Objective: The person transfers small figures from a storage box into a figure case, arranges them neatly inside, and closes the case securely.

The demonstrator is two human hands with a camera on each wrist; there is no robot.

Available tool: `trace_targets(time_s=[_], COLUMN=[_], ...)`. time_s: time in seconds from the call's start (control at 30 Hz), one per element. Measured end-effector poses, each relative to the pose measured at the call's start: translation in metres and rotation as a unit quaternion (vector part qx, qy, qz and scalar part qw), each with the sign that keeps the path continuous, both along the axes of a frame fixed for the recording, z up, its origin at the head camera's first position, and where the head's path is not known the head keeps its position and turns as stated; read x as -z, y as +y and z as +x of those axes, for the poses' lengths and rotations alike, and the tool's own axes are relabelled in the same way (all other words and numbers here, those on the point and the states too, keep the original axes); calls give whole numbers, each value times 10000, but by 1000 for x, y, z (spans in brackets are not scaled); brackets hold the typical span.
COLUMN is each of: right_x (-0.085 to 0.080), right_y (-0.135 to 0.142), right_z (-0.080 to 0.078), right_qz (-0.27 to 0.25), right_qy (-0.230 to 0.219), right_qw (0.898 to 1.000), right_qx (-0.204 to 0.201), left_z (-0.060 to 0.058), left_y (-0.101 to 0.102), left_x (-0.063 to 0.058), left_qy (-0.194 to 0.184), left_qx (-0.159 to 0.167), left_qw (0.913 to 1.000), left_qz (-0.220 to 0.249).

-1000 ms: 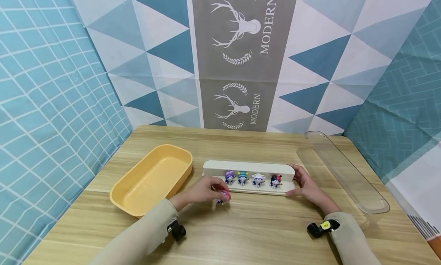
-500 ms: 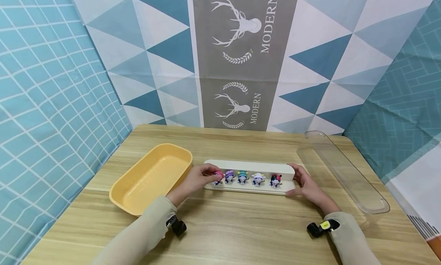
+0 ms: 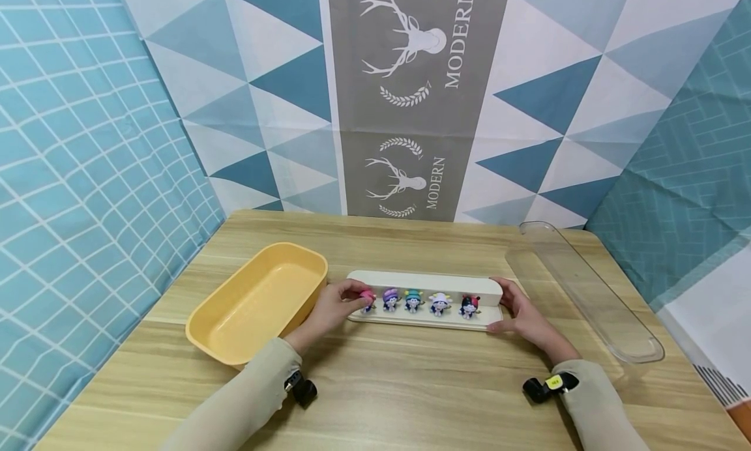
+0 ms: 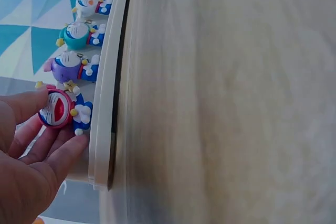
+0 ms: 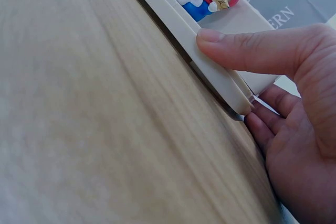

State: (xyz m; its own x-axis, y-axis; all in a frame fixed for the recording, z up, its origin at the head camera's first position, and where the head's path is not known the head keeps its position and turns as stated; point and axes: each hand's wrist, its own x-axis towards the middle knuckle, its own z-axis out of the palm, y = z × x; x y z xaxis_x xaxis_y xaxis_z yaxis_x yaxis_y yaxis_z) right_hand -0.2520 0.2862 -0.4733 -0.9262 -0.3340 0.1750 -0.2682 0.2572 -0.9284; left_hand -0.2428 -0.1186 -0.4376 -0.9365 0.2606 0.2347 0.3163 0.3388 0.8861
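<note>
My left hand [image 3: 330,309] pinches a pink-hatted figurine [image 4: 58,108] between thumb and fingers. That figurine stands at the left end of a cream display stand [image 3: 424,281] with a raised back. Beside it in a row are a purple-hatted figurine [image 3: 390,299], a teal-hatted figurine [image 3: 413,301], a white-hatted figurine [image 3: 439,304] and a figurine in a red and black hat [image 3: 469,306]. My right hand [image 3: 524,320] grips the stand's right end, its thumb on the front rim and its fingers around the end, as the right wrist view shows.
A yellow basin [image 3: 258,307] sits left of the stand on the wooden table [image 3: 422,386]. On the right lies a long clear plastic cover [image 3: 592,294]. Patterned cloth [image 3: 405,112] hangs behind the table, and a blue tile-print sheet [image 3: 88,177] closes the left side.
My left hand has brought the pink-hatted figurine from in front of the stand up onto its left end, then shifted it slightly left. The right hand keeps its grip.
</note>
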Motion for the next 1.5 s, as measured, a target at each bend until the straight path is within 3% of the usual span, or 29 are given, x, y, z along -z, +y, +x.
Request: trace_targets(time_s=[0.23,0.47,0.7,1.0,1.1,1.27,1.5], right_x=[2,5,5,5,5,5,4], right_y=[1,1,2,3,3,3,2], right_z=[-1,-1,-2,-3,-3,-3,-3], right_qz=[87,53,61,112,112,117,155], right_qy=[-45,-213,-133,-184,-184,-158,-145], right_qw=[9999,9998,9999,9998,9998,9998,9998], right_qx=[63,33,18,34,40,56,67], left_z=[2,2,-1,-1,-2,-5,-9], left_y=[-1,-4,-4,-4,-4,-5,-14], left_x=[-1,-7,-13,-14,-15,-16,-12], left_qy=[113,259,1048,1543,1399,857,203], left_qx=[64,-77,-58,-319,-314,-228,65], left_qw=[9999,9967,9810,9668,9715,9835,9892], left_qz=[-19,-770,-1633,-2013,-1887,-1578,-1448])
